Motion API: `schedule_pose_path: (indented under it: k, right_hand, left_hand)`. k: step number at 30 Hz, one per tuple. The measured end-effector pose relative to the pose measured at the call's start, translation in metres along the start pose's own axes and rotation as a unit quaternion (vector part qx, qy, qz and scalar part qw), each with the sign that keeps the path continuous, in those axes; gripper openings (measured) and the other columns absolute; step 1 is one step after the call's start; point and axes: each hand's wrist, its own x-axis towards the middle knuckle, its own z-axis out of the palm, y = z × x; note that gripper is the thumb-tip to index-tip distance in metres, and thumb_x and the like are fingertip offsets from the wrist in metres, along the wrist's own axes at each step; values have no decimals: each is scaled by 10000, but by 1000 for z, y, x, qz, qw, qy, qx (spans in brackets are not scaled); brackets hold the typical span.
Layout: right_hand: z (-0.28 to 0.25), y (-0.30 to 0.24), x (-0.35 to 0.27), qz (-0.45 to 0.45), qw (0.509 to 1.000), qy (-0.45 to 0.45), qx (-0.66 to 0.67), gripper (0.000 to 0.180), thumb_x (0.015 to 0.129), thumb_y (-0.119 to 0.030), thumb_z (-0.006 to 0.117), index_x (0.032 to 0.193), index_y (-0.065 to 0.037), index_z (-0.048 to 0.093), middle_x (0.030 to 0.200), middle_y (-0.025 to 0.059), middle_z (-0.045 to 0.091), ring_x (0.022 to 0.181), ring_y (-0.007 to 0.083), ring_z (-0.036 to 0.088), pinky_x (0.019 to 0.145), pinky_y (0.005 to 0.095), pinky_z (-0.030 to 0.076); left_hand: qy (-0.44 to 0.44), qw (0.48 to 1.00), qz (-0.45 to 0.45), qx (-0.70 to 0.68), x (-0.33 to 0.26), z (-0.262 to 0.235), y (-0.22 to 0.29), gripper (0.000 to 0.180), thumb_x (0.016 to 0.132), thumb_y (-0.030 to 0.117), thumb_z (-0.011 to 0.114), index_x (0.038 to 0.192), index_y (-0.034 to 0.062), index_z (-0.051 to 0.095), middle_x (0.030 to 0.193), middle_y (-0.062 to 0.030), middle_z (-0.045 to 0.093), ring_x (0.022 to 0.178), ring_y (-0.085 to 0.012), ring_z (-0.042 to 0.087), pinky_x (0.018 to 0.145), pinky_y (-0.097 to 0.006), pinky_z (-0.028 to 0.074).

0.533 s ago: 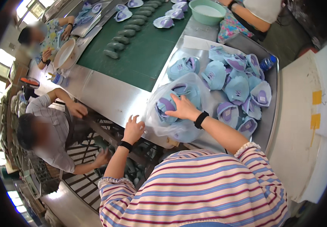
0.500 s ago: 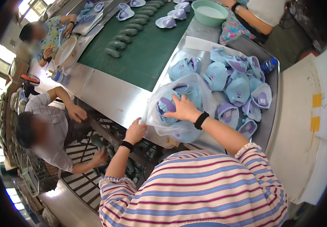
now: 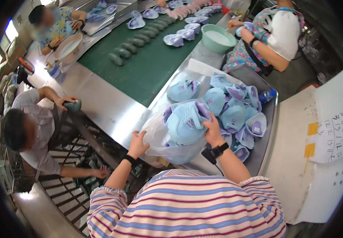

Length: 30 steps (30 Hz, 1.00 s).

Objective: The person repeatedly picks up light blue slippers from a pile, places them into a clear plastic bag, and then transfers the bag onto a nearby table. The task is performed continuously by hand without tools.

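My right hand (image 3: 214,131) grips a light blue shoe upper (image 3: 185,123) with purple lining by its right side, thumb in front. The upper is held over a thin clear plastic bag (image 3: 154,129), and more blue pieces show faintly through the bag's lower part. On the bag's left edge my left hand (image 3: 139,143) pinches the film between thumb and fingers. To the right, a metal tray (image 3: 272,119) carries a loose heap of the same blue and purple uppers (image 3: 233,118).
A green belt (image 3: 139,75) bears rows of dark green shoe lasts (image 3: 130,47) and uppers. Beyond the tray stands a green basin (image 3: 218,39); a blue-capped bottle (image 3: 267,95) lies in the tray. Co-workers sit at left and far right. A white board (image 3: 298,158) flanks the tray.
My right hand, earlier spread over the uppers in the bag, now has one upper raised. My left hand stays at the bag's edge. The co-worker at left now holds a green last.
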Motion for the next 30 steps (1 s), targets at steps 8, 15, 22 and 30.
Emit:
schedule_pose_path:
  k: [8,15,22,30]
  right_hand:
    - [1,-6,-33,89,908,4,409,422,782,-238,503,1153,-50,576,1135,107,626,1042,282,594,970,430,424]
    - [13,-26,-50,144,989,29,-28,633,768,-103,552,1372,-88,362,1231,52,527,1071,216,560,863,442,492]
    - [-10,-56,-52,9,961,-121,-249,888,784,-208,669,1475,-112,119,1343,137,415,1192,287,454,943,421,437]
    - [33,-108,-33,36,865,-144,-480,796,709,-294,786,1354,-29,400,1216,143,562,1101,230,547,911,328,444]
  left_hand:
    - [-239,853,73,-457,-1,-13,143,822,825,391,682,1418,24,245,1468,-228,204,1298,-409,340,1051,-502,304]
    - [-273,662,-27,-697,17,4,130,783,808,291,723,1412,57,284,1378,-110,423,1275,-242,404,1065,-409,326]
    - [-205,757,28,-619,25,-32,134,771,737,254,754,1344,-6,356,1269,-113,514,1153,-241,519,993,-388,411]
    - [-181,778,64,-598,40,-34,157,570,801,222,648,1278,-13,442,1175,-105,576,1034,-209,588,913,-351,472]
